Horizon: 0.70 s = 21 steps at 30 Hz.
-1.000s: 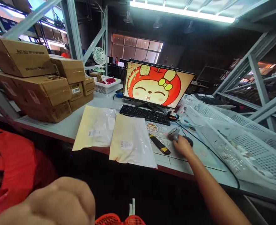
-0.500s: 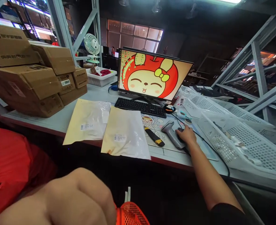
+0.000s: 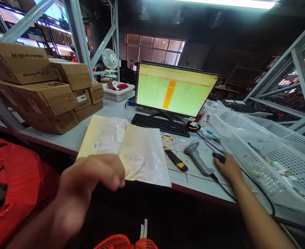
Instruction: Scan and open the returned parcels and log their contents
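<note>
My right hand (image 3: 230, 167) rests on a black computer mouse (image 3: 219, 157), its fingers curved over it. In front of the table edge, my left hand (image 3: 100, 171) hangs in the air with fingers curled in. Nothing shows in it, and it is slightly blurred. Behind it lie two pale yellow-and-white mailer bags, a right one (image 3: 147, 152) and a left one (image 3: 104, 133), each with a printed label. Left of the mouse are a grey barcode scanner (image 3: 197, 159) and a black-and-yellow box cutter (image 3: 176, 159). The monitor (image 3: 177, 90) shows a spreadsheet with an orange column.
Cardboard boxes (image 3: 40, 93) are stacked at the left. White plastic baskets (image 3: 268, 173) line the right side. A black keyboard (image 3: 160, 124) sits below the monitor. Cables cross the table by my right arm. A red cloth item (image 3: 15, 183) is at lower left.
The screen went from a cartoon desktop picture to a spreadsheet. My left hand moved up and forward towards the bags. My right hand stays at the mouse. The view shifted slightly.
</note>
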Available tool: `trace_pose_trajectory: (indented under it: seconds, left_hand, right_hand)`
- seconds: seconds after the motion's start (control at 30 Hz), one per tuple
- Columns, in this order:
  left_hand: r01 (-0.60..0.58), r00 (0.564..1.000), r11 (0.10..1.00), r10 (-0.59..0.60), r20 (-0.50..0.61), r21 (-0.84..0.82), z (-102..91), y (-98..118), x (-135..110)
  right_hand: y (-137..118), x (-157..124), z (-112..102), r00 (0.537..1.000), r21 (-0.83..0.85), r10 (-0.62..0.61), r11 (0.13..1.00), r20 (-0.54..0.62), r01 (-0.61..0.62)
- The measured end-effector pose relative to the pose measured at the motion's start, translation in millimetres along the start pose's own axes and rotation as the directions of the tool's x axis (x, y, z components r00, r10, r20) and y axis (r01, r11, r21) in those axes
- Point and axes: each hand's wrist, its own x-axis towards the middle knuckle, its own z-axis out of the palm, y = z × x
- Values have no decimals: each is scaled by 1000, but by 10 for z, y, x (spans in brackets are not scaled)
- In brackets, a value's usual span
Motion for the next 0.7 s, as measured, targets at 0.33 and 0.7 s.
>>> trace_pose_trajectory:
  seconds: [0.33, 0.7]
  left_hand:
    - [25, 798, 657, -467, 381, 753, 194, -1186, -52]
    - [-45, 883, 509, -382, 273, 859, 39, -1674, -224]
  right_hand:
    - [100, -16, 156, 998, 51, -9, 999, -68, 13]
    - [26, -71, 93, 993, 52, 9, 999, -115, -3]
